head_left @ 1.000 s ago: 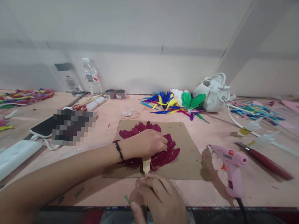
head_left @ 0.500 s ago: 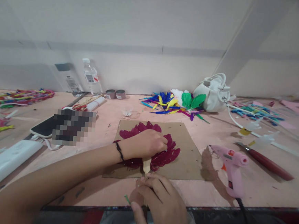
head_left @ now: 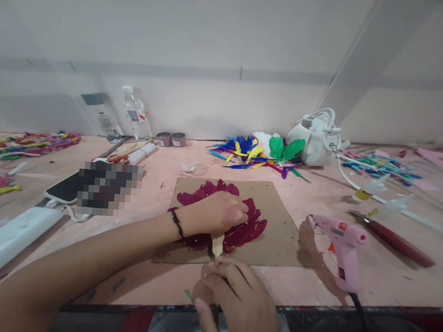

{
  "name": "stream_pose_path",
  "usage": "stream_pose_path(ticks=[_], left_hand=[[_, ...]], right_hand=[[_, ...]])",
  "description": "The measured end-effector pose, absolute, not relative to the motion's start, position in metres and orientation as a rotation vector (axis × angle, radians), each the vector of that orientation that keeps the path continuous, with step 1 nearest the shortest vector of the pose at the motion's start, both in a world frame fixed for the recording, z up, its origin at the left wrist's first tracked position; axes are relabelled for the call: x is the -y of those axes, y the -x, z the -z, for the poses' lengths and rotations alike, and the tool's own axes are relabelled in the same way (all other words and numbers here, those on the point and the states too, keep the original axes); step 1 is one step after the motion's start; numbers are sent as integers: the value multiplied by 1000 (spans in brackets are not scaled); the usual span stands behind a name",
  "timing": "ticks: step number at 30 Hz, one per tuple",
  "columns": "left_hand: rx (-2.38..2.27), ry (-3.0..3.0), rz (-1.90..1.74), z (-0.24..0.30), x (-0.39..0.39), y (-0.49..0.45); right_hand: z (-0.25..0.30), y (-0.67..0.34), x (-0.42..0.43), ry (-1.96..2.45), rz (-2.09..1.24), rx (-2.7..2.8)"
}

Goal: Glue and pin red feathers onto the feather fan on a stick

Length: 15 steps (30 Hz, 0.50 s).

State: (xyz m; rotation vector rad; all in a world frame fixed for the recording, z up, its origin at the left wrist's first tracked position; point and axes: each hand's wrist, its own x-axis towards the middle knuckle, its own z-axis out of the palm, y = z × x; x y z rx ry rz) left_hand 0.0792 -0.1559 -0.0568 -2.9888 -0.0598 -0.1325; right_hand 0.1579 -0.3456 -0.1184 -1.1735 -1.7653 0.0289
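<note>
A round fan of dark red feathers (head_left: 247, 234) lies on a brown cardboard sheet (head_left: 278, 227) in front of me. My left hand (head_left: 227, 212), with a black bracelet at the wrist, is curled into a fist and rests on the middle of the feathers. What lies under its fingers is hidden. A pale wooden stick (head_left: 217, 244) comes out from below that fist toward me. My right hand (head_left: 243, 301) has its fingertips at the near end of this stick, fingers bent together, the thumb lower and apart from them.
To the right lie a pink glue gun (head_left: 345, 247) and a red-handled knife (head_left: 399, 243). Loose coloured feathers (head_left: 245, 152) and a white bag (head_left: 313, 142) are at the back. On the left are a power strip (head_left: 12, 241), a phone (head_left: 66, 184) and a water bottle (head_left: 136, 116).
</note>
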Motion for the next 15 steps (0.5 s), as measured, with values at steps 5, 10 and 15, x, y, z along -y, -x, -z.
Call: stream_pose_path(ticks=[5, 10, 15], left_hand=[[54, 2993, 163, 56, 156, -79], [33, 3005, 221, 57, 156, -79], [31, 2999, 222, 58, 156, -79]], right_hand=[[118, -158, 345, 1175, -31, 1771], [117, -158, 345, 1172, -26, 1784], [118, -158, 345, 1170, -42, 1760]])
